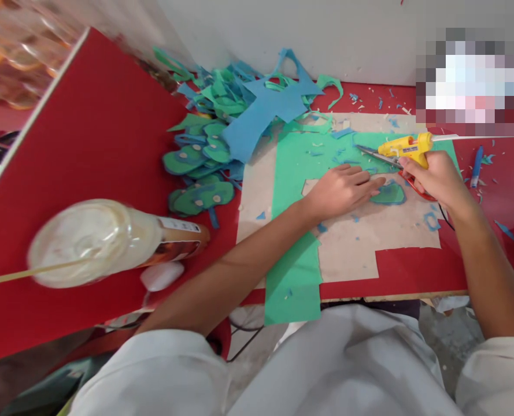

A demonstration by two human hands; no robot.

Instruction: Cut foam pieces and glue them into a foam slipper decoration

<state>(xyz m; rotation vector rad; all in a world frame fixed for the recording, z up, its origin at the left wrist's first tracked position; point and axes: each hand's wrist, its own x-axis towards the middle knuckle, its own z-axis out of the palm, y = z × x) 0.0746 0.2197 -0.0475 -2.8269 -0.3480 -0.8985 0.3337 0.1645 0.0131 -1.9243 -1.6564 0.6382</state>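
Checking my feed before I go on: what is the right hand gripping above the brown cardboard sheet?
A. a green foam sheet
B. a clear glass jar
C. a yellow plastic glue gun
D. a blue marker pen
C: the right hand is closed around the yellow plastic glue gun, nozzle pointing left above the brown cardboard sheet.

The left hand (346,188) lies flat, fingers spread, pressing on a green-and-blue foam piece (389,195) that rests on a tan board (369,242). The right hand (434,179) grips a yellow glue gun (406,147), nozzle pointing left, just above the piece; red-handled scissors (395,164) lie under it. A green sheet (295,231) overlaps the board and hangs off the red table (100,144). A pile of finished pieces (198,173) and blue-green scraps (248,104) sits further left. A blurred clear bottle (109,240) lies near the table's edge.
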